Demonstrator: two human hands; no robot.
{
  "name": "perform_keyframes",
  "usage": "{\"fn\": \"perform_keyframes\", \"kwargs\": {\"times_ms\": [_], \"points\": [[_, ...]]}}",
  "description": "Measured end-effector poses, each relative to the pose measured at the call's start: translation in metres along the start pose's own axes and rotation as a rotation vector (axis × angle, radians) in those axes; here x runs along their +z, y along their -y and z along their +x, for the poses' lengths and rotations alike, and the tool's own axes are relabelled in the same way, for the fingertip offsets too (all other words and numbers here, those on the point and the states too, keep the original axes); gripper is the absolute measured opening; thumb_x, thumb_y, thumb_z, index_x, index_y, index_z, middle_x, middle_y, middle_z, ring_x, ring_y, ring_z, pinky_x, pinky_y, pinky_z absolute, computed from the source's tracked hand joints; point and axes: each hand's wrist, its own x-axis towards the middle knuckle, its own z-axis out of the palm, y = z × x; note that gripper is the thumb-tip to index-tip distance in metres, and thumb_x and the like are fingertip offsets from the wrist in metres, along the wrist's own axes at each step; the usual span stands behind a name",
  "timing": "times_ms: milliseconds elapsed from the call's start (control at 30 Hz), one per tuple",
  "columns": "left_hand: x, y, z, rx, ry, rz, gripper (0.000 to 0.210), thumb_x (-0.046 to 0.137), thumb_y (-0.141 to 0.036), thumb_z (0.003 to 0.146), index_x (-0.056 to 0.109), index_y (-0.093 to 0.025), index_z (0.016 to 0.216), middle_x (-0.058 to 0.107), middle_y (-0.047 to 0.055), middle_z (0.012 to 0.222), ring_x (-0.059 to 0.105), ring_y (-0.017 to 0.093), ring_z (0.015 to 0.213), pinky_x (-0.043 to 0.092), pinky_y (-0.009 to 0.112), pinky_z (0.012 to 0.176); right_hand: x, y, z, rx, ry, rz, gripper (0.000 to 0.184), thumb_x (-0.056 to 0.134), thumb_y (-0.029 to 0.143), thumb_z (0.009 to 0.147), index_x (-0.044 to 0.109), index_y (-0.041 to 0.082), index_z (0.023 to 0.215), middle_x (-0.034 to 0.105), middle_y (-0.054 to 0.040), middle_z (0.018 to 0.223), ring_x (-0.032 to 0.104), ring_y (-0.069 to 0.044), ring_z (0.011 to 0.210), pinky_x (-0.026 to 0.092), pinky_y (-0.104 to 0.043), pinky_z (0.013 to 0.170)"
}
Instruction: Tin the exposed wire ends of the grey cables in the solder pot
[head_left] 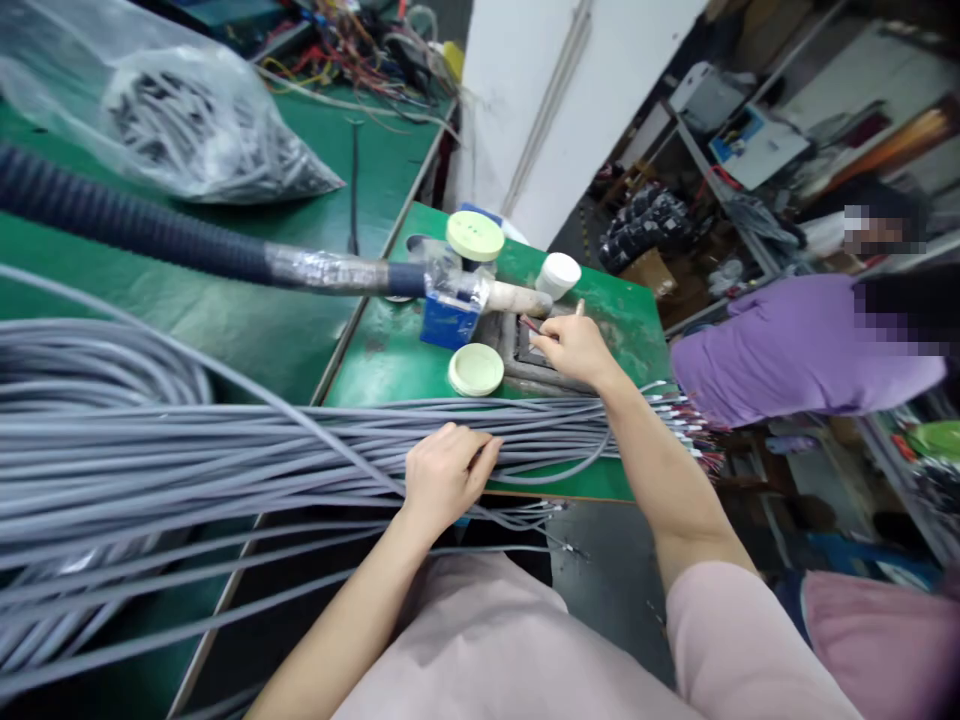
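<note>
My right hand [574,348] is closed in a pinch on thin red and dark wires [530,325], holding their ends over a dark square-framed pot [517,362] with a greyish surface. The rest of what it holds is hidden by the hand. My left hand [448,468] is curled over a thick bundle of grey cables [330,440], its fingertips out of sight among them. One loose grey cable [300,412] runs diagonally to that hand. At the bundle's right end, stripped coloured wire ends [694,425] fan out past my right forearm.
A ribbed black hose [187,235] with a pale nozzle [517,298] reaches over the green table [375,385]. Around it stand a blue box [450,318], a pale green lid [475,235], a shallow dish [476,370] and a white cup [561,272]. A person in purple [795,350] is at right.
</note>
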Motion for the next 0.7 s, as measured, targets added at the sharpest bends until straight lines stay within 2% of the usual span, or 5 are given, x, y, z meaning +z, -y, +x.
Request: {"fn": "perform_keyframes", "kwargs": {"times_ms": [133, 267, 700], "points": [[0.001, 0.001, 0.002, 0.022, -0.026, 0.002, 0.013, 0.058, -0.024, 0.085, 0.065, -0.019, 0.075, 0.062, -0.001, 0.06, 0.05, 0.011, 0.056, 0.037, 0.024, 0.058, 0.005, -0.038, 0.001, 0.168, 0.004, -0.042, 0.026, 0.054, 0.033, 0.081, 0.07, 0.016, 0.071, 0.068, -0.0057, 0.071, 0.056, -0.017, 0.068, 0.03, -0.027, 0.06], [0.003, 0.002, 0.002, 0.035, -0.034, 0.014, 0.011, 0.06, -0.023, 0.084, 0.066, -0.018, 0.075, 0.062, -0.001, 0.059, 0.051, 0.011, 0.056, 0.036, 0.024, 0.057, 0.016, -0.058, 0.008, 0.276, 0.049, -0.072, 0.025, 0.053, 0.033, 0.081, 0.071, 0.017, 0.074, 0.07, -0.0069, 0.078, 0.061, -0.018, 0.076, 0.036, -0.025, 0.065], [0.002, 0.0, 0.002, 0.023, -0.029, 0.011, 0.012, 0.06, -0.023, 0.084, 0.066, -0.018, 0.075, 0.061, -0.001, 0.059, 0.048, 0.011, 0.056, 0.036, 0.024, 0.058, 0.035, -0.064, 0.025, 0.315, 0.105, -0.092, 0.026, 0.053, 0.034, 0.081, 0.071, 0.016, 0.082, 0.072, -0.0128, 0.093, 0.065, -0.024, 0.089, 0.044, -0.03, 0.075]]}}
